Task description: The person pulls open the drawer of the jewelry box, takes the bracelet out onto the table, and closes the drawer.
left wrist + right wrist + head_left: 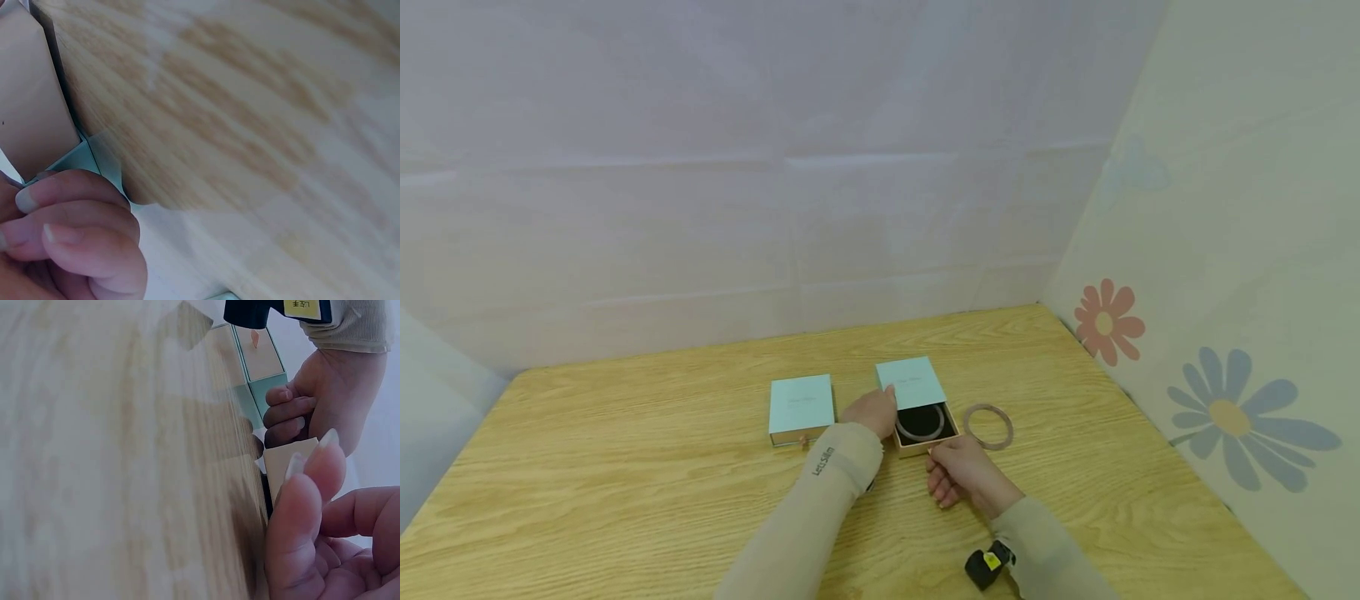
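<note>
A pale-blue jewellery box (912,380) lies on the table with its drawer (917,448) pulled partway out toward me. Inside that drawer, a pinkish-grey bangle (942,421) rests on black lining. My left hand (872,411) grips the box at its left side; in the left wrist view the curled fingers (94,250) meet its blue edge. At the drawer's front, my right hand (968,471) pinches the edge between thumb and finger. The right wrist view shows those fingertips close against the tan drawer front (290,456), which they partly hide.
A second bangle (1011,429) lies flat on the wooden table (625,467), just right of the open drawer. Left of my left hand sits another pale-blue box (801,402), closed, with a small pull tab (803,440). Cloth walls (850,208) border the table behind and at right.
</note>
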Demonstrator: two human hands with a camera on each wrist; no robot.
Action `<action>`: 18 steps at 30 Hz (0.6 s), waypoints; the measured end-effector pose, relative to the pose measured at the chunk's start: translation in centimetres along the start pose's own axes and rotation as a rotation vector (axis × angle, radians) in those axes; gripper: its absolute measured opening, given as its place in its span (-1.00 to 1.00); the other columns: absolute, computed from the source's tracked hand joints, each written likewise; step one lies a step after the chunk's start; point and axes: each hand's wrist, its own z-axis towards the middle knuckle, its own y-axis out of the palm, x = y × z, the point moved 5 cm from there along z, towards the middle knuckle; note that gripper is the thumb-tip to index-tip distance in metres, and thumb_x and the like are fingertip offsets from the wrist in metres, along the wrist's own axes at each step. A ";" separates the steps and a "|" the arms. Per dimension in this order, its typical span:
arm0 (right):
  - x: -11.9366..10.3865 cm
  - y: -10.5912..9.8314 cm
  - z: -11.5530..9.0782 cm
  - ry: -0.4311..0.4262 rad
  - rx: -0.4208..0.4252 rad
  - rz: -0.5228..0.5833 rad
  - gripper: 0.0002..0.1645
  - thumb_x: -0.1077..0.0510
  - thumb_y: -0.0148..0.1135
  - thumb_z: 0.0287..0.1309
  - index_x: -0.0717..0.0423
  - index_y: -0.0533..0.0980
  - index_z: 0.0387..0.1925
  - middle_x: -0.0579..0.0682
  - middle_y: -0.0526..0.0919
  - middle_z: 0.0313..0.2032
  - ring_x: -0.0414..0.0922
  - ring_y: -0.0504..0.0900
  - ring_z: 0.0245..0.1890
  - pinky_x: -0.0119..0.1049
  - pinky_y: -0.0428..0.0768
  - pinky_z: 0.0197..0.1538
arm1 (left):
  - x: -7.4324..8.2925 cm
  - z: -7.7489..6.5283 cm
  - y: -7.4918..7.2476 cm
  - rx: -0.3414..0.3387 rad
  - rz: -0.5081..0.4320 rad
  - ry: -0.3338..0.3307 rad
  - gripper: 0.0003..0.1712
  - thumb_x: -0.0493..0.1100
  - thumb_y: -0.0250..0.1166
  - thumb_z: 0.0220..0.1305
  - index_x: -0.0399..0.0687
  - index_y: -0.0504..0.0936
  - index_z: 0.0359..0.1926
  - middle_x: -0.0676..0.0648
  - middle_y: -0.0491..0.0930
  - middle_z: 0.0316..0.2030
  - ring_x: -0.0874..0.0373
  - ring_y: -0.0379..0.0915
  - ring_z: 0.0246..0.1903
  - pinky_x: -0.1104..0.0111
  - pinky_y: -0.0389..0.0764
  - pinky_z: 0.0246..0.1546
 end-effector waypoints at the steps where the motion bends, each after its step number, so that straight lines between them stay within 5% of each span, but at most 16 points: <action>1: 0.0 0.0 0.0 -0.003 -0.004 -0.002 -0.69 0.31 -0.17 0.33 0.37 0.46 -0.44 -0.02 0.51 -0.72 -0.25 0.45 -0.79 -0.37 0.53 -0.66 | 0.0 0.0 0.0 0.000 -0.002 -0.003 -0.19 0.11 -0.39 0.59 -0.08 0.25 -0.84 0.01 0.08 -0.86 0.17 0.01 -0.81 0.36 0.15 -0.75; 11: 0.3 -0.2 -0.1 -0.016 -0.027 -0.019 -0.67 0.28 -0.16 0.38 0.34 0.45 -0.44 -0.04 0.50 -0.73 -0.27 0.44 -0.80 -0.38 0.51 -0.68 | 0.0 0.0 0.0 0.008 -0.005 -0.005 -0.20 0.10 -0.37 0.59 -0.10 0.30 -0.80 -0.03 0.16 -0.81 0.13 0.12 -0.77 0.34 0.25 -0.70; 18: -0.5 -0.7 -1.0 -0.092 0.019 -0.144 -0.63 0.19 -0.04 0.38 0.33 0.50 -0.48 -0.07 0.47 -0.77 -0.30 0.37 -0.84 -0.45 0.40 -0.73 | 0.0 0.1 0.0 0.003 0.008 0.007 -0.20 0.09 -0.37 0.60 -0.10 0.29 -0.81 -0.02 0.12 -0.82 0.14 0.07 -0.78 0.34 0.22 -0.71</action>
